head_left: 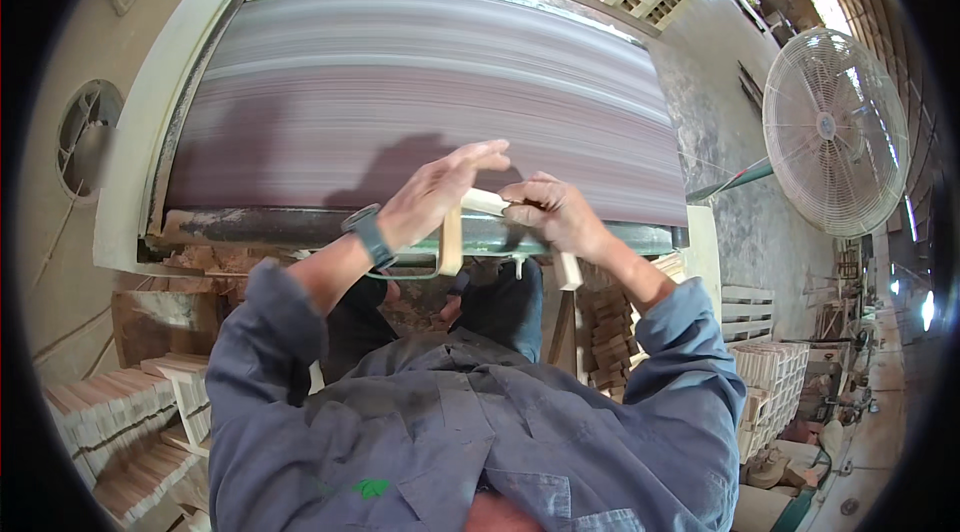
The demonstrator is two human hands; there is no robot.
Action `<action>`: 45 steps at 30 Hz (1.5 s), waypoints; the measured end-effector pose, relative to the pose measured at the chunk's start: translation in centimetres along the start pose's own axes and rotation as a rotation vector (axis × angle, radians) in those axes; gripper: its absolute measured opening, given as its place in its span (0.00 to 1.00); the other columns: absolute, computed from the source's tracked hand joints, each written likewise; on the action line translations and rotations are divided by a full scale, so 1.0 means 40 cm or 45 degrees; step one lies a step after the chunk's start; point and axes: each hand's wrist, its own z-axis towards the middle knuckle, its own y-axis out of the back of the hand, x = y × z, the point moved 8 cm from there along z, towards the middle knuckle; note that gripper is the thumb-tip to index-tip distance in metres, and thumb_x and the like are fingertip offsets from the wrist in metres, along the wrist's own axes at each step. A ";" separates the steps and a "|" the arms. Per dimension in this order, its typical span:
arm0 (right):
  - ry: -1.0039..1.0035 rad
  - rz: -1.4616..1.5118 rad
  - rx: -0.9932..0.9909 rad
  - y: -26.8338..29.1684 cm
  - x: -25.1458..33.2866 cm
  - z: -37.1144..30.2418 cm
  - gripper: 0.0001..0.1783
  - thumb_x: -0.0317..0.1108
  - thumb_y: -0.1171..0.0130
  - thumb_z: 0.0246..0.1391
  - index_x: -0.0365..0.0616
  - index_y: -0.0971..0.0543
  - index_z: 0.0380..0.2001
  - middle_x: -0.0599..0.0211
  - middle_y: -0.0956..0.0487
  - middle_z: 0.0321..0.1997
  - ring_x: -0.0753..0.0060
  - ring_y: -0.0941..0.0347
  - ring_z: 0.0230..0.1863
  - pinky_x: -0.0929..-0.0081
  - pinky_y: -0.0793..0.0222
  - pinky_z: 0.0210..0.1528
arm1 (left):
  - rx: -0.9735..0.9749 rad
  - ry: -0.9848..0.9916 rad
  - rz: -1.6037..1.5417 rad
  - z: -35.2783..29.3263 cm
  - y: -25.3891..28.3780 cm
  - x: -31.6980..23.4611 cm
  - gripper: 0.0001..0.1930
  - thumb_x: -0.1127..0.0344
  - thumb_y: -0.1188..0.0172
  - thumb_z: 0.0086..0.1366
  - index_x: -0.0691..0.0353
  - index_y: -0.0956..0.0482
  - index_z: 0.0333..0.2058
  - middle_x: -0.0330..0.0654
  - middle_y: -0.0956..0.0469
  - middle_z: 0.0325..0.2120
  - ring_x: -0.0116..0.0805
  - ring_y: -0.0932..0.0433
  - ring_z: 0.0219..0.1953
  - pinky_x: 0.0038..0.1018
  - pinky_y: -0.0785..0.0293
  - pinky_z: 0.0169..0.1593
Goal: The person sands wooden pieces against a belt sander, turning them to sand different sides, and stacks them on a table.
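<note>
- A workshop with a dusty concrete floor: a wide sanding belt (430, 102), streaked purple-grey and blurred, fills a cream-coloured machine frame (150, 102) in front of a person in a blue work shirt (470, 432).
- At the belt's near edge, about midway along it, the person holds a pale wooden frame piece (452, 232) (two slats joined at a corner, as far as can be told).
- The left hand (435, 194), a dark watch (368, 234) on its wrist, lies over the piece with fingers stretched flat, thumb under the joint.
- The right hand (552, 214) is closed around the piece's right end.
- Stacks of pale wooden blocks (110, 422) sit at lower left; more stacks (770, 372) stand at right.
- A large pedestal fan (835, 132) stands beyond the machine's right end.
</note>
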 end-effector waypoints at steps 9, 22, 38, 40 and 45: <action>-0.087 1.078 0.334 0.020 0.192 0.092 0.18 0.42 0.45 0.63 0.36 0.19 0.40 0.59 0.19 0.41 0.73 0.24 0.40 0.76 0.28 0.45 | -0.631 -0.037 0.254 -0.048 0.189 -0.289 0.17 0.55 0.33 0.62 0.64 0.23 0.25 0.32 0.28 0.18 0.22 0.32 0.19 0.22 0.34 0.24; 0.188 0.563 -0.838 -0.011 0.127 0.308 0.14 0.38 0.41 0.58 0.35 0.23 0.34 0.70 0.25 0.24 0.80 0.33 0.28 0.74 0.35 0.32 | -1.080 0.043 -0.303 -0.034 0.400 -0.006 0.16 0.57 0.35 0.63 0.54 0.29 0.21 0.28 0.38 0.13 0.18 0.40 0.13 0.20 0.37 0.20; 0.147 0.606 -0.762 -0.051 0.042 0.470 0.11 0.35 0.42 0.57 0.36 0.22 0.32 0.69 0.27 0.22 0.78 0.33 0.27 0.73 0.35 0.32 | -1.167 0.120 -0.257 0.009 0.495 0.133 0.17 0.62 0.36 0.64 0.50 0.34 0.19 0.27 0.40 0.13 0.18 0.43 0.14 0.22 0.38 0.23; 0.186 0.577 -0.794 -0.039 0.034 0.484 0.11 0.35 0.42 0.57 0.36 0.22 0.31 0.69 0.27 0.22 0.78 0.33 0.27 0.72 0.34 0.32 | -1.139 0.100 -0.264 0.022 0.500 0.136 0.18 0.62 0.37 0.64 0.49 0.35 0.18 0.27 0.40 0.12 0.18 0.43 0.14 0.21 0.39 0.23; 0.193 0.597 -0.805 -0.007 0.000 0.480 0.11 0.36 0.41 0.56 0.37 0.23 0.30 0.68 0.26 0.22 0.77 0.32 0.27 0.71 0.34 0.32 | -1.094 0.061 -0.290 0.072 0.479 0.142 0.20 0.63 0.37 0.64 0.48 0.38 0.16 0.26 0.41 0.12 0.18 0.45 0.14 0.21 0.40 0.23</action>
